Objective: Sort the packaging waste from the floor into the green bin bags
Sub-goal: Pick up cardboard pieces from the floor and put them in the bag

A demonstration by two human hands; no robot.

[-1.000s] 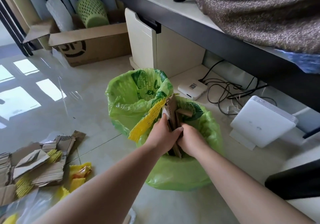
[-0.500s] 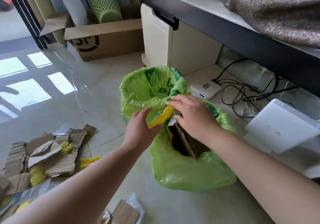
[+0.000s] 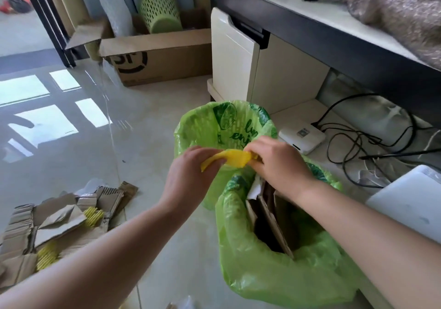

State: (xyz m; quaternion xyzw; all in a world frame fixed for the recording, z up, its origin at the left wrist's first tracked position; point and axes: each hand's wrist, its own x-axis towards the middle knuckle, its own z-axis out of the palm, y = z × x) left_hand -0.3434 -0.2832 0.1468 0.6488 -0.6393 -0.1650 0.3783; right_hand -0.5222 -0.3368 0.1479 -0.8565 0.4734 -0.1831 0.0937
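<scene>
The left hand (image 3: 191,175) is gripping one end of a yellow foam net (image 3: 230,159), its fingers curled round the strip, and the right hand (image 3: 276,165) is pinching the other end, so the net is stretching between the two hands. Both hands are hovering over the near rim of the far green bin bag (image 3: 202,127), with the net hanging above that bag's mouth and touching neither the floor nor the bag as far as can be seen. This far bag is standing open, its dark green print facing the camera.

Just below the right wrist, the near green bin bag (image 3: 274,280) is sitting pressed against the far one. Brown cardboard pieces (image 3: 269,218) are standing on edge inside it, with a scrap of white paper at their top.

To the left on the tiled floor (image 3: 148,122), a heap of torn cardboard (image 3: 55,225) is lying, with more yellow net pieces (image 3: 93,216) tucked among the flaps. Farther back, an open cardboard box (image 3: 162,57) is holding a green perforated basket (image 3: 160,10). To the right, a cream cabinet (image 3: 236,57) is standing under the dark-edged table (image 3: 310,19), and a small white device (image 3: 301,136) with black cables (image 3: 353,141) is lying beside the far bag.
</scene>
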